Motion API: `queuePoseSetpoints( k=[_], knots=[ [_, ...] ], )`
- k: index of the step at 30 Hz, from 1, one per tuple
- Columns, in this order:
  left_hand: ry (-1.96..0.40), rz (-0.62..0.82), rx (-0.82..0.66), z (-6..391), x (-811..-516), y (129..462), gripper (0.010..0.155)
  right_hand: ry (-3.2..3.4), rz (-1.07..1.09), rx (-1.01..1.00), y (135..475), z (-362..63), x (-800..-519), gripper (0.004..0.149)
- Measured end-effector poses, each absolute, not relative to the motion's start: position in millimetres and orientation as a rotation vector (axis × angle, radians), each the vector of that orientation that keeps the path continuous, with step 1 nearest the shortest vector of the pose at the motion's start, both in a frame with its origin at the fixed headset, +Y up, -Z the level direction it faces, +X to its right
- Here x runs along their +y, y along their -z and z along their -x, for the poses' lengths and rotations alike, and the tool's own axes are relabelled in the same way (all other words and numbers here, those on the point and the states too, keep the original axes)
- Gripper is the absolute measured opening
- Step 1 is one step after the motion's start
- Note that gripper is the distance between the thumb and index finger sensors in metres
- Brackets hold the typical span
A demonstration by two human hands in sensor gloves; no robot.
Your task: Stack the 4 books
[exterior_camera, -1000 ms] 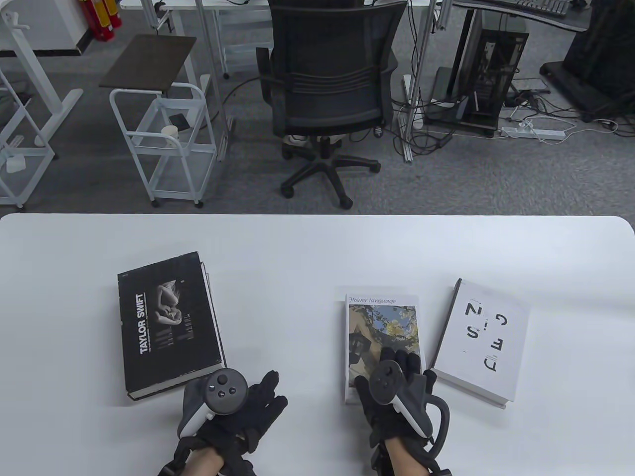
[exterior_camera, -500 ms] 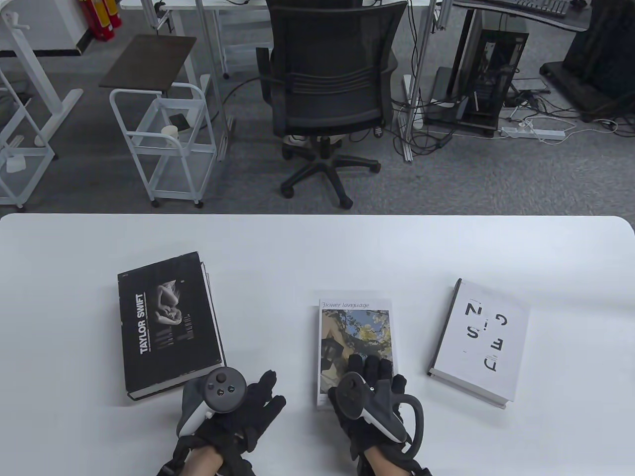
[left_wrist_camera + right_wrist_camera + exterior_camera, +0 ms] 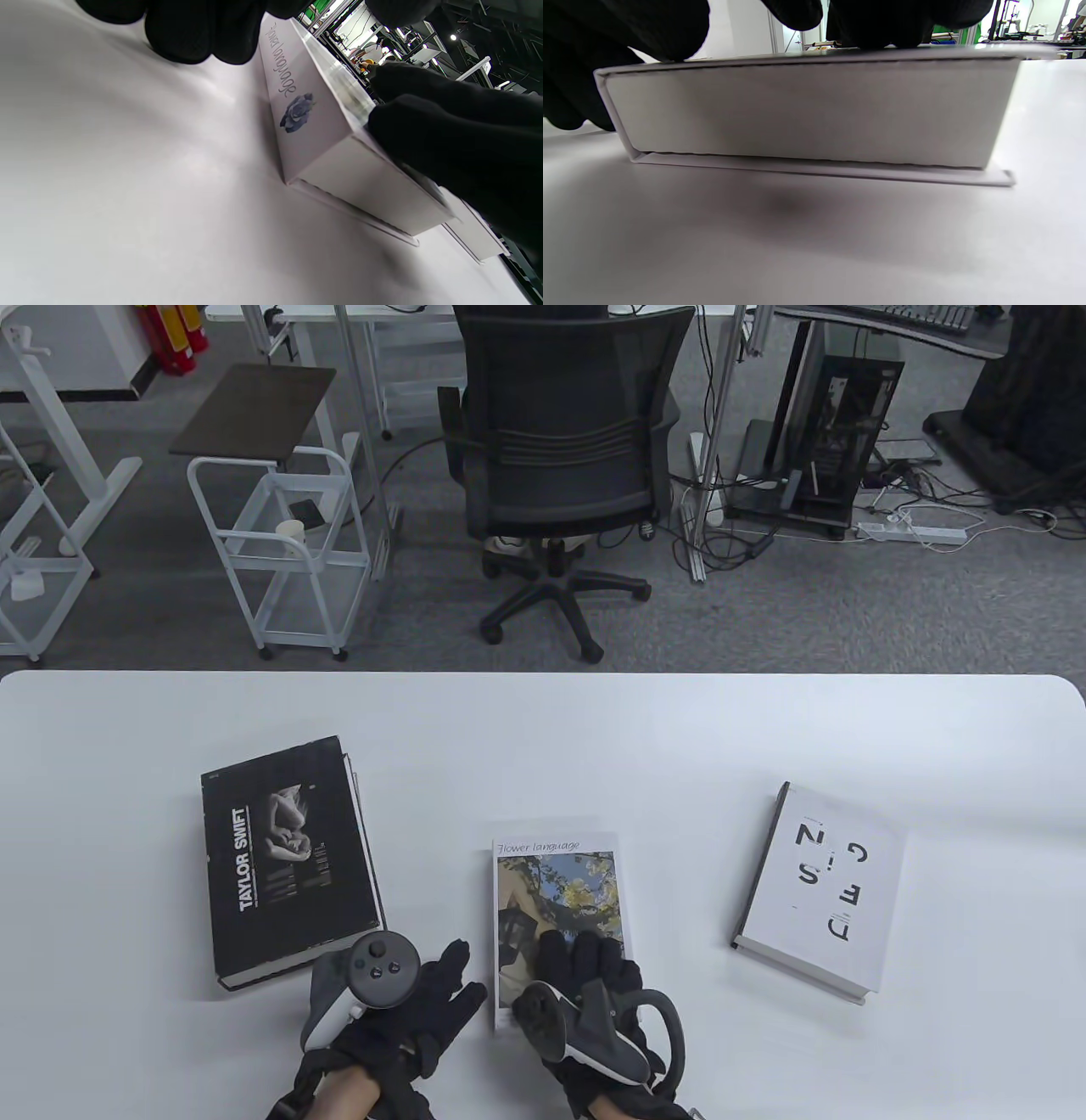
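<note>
Right hand grip: fingers spread flat, pressing the near end of the flower book, lower centre of frame; thumb hidden. Left hand lies open on the white tabletop, fingertips just beside the book's left edge. Black book left, white lettered book right, both apart. Fourth book not made out. Beyond: office chair, white cart.

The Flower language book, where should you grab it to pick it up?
Probably by its near short edge, coming from the person's side. The Flower language book lies flat on the table, so a hand cannot get under the middle. The right hand already rests its fingers on the cover there; a thumb could likely hook under that edge.
</note>
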State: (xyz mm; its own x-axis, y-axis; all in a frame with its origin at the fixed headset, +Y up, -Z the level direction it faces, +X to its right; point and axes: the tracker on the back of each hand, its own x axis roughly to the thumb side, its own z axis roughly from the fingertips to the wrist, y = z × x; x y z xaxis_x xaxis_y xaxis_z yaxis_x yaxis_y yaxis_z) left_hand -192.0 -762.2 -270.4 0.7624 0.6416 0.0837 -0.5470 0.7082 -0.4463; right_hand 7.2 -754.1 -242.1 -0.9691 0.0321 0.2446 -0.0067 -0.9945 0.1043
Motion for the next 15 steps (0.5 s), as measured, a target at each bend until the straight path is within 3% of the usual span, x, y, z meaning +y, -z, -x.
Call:
queuePoseSetpoints(
  k=[15],
  knots=[
    [-0.667,0.429,-0.234,192.8,-763.3,270.3,0.073,-3.162,-0.474,0.137,236.0,3.1,-747.4,0.077]
  ],
)
